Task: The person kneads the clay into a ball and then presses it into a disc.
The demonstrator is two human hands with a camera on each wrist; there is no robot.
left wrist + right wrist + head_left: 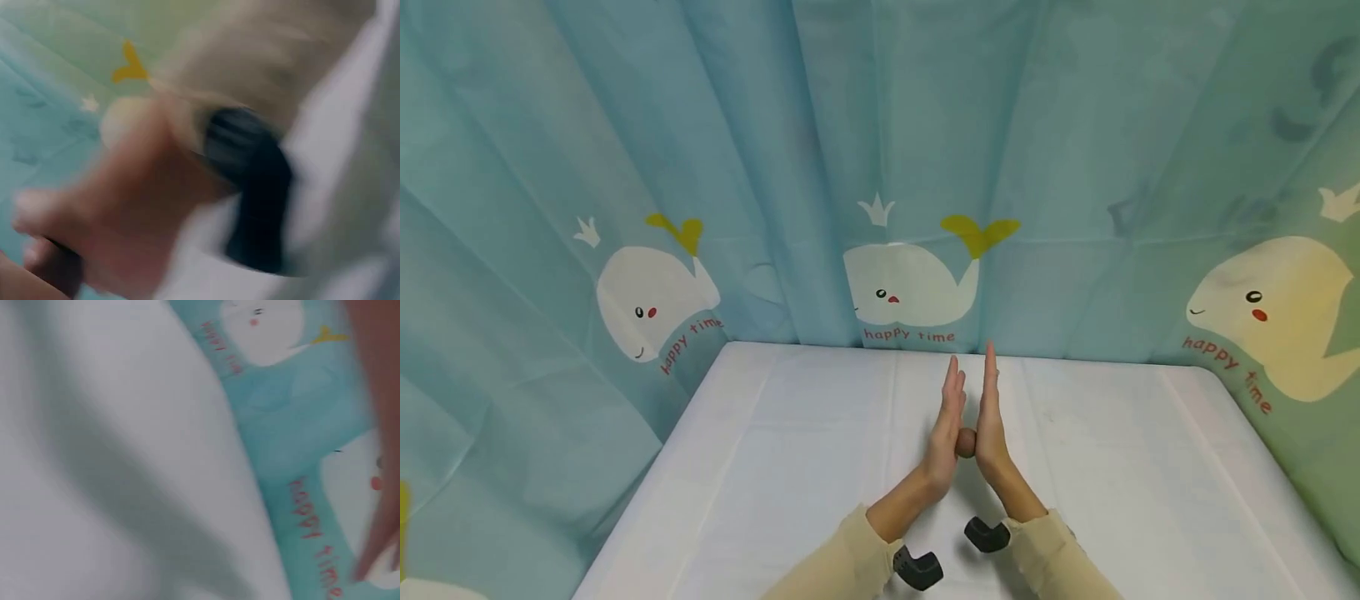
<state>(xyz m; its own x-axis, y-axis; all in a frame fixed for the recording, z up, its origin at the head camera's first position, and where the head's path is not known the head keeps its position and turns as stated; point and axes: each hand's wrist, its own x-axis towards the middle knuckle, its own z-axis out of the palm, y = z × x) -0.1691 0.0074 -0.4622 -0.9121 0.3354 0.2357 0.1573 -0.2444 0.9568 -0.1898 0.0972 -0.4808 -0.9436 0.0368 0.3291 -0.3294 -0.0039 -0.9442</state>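
A small brown ball point(966, 442) sits between two upright palms, above the white table. On its left, my left hand point(945, 442) touches it with the palm, fingers straight and pointing away. My right hand point(991, 425) faces it from the other side, also flat with extended fingers. Fingertips of the two hands stand a little apart. In the left wrist view the right hand point(137, 206) is blurred, and a dark rounded patch shows at its palm. Only a blurred strip of the right hand point(378, 425) enters the right wrist view; the ball is hidden there.
A white-covered table point(805, 433) lies under the hands. Behind and beside it hangs a blue-green curtain point(760, 167) printed with whales. Black wrist mounts point(917, 568) sit at both beige sleeves point(842, 558).
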